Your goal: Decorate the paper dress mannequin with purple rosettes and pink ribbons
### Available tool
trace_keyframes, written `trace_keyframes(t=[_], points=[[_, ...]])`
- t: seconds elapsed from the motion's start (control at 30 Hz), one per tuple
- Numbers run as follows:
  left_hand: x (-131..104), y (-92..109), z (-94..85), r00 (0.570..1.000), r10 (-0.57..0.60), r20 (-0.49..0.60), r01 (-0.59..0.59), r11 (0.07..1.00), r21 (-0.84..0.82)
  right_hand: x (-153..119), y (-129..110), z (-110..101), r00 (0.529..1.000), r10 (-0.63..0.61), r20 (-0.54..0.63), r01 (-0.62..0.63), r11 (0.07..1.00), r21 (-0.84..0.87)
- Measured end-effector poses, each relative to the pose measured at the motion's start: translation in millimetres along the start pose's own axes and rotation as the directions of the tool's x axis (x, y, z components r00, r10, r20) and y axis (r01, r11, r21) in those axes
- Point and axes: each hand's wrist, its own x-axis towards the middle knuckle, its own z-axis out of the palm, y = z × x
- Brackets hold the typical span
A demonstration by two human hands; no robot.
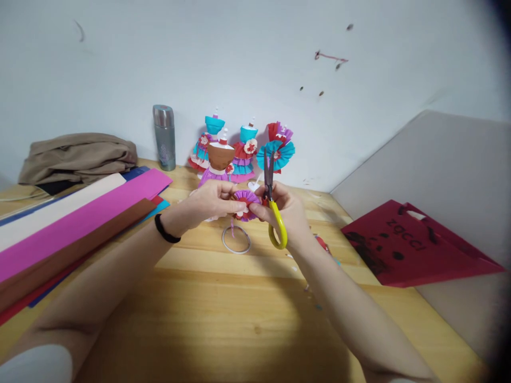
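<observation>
Between my two hands is a purple pleated paper flower [250, 200] with a red and pale pink centre. My left hand [213, 202], with a black band at the wrist, pinches its left side between thumb and fingers. My right hand [286, 205] is closed round yellow-handled scissors [278, 223], blades pointing up, while its thumb presses the flower's right side. A white ring [236, 250] lies on the table just below the flower, with a pinkish strip hanging near it. Right behind my hands stands a small dress figure with a brown paper top [221, 155].
More paper dress figures [248, 143] stand against the wall, one with a blue pleated round [276, 155]. Coloured paper sheets [83, 218], a brown cloth [77, 154] and a flask [164, 137] occupy the left. On the right leans a red bag [415, 250]. Paper scraps [321, 243] lie near my right forearm.
</observation>
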Motion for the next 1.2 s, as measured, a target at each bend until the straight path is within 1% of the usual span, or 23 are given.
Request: trace_keyframes(t=[0.07,0.1,0.13,0.2,0.3,0.4,0.5,0.67,0.73,0.93,1.2], points=[[-1,2,0.7,0.999,-0.024,-0.037,0.026,0.999,0.03,-2,-2,-2,0.998,0.041,-0.052,-0.035,0.993,0.116],[-1,3,0.5,0.998,-0.031,-0.047,0.034,0.998,0.051,-3,-4,-5,0.998,0.049,-0.044,-0.042,0.99,0.136],[-2,5,0.0,0.998,-0.032,-0.054,0.036,0.997,0.074,-5,-5,-9,0.999,0.042,-0.006,-0.041,0.992,0.115],[-4,8,-1.8,0.998,-0.015,-0.061,0.023,0.991,0.133,-9,-9,-19,0.997,0.009,0.078,-0.01,1.0,0.017],[-6,11,-5.0,0.998,0.046,-0.047,-0.033,0.97,0.239,-14,-14,-34,0.986,-0.008,0.169,0.042,0.979,-0.202],[-7,12,-6.8,0.995,0.091,-0.05,-0.066,0.926,0.372,-17,-20,-42,0.977,0.013,0.211,0.079,0.903,-0.423],[-7,11,-6.3,0.992,0.124,-0.033,-0.096,0.888,0.45,-17,-26,-42,0.968,0.008,0.25,0.13,0.837,-0.532],[-7,10,-4.2,0.973,0.226,0.037,-0.216,0.848,0.483,-15,-24,-39,0.953,-0.044,0.301,0.218,0.788,-0.576],[-7,10,-3.8,0.967,0.249,0.047,-0.236,0.819,0.523,-16,-22,-39,0.951,-0.06,0.304,0.236,0.774,-0.587],[-10,13,-3.6,0.969,0.244,0.03,-0.214,0.777,0.592,-17,-21,-39,0.946,-0.11,0.304,0.281,0.744,-0.606],[-11,15,-3.1,0.977,0.212,0.019,-0.181,0.78,0.598,-18,-22,-39,0.957,-0.08,0.278,0.242,0.749,-0.617]])
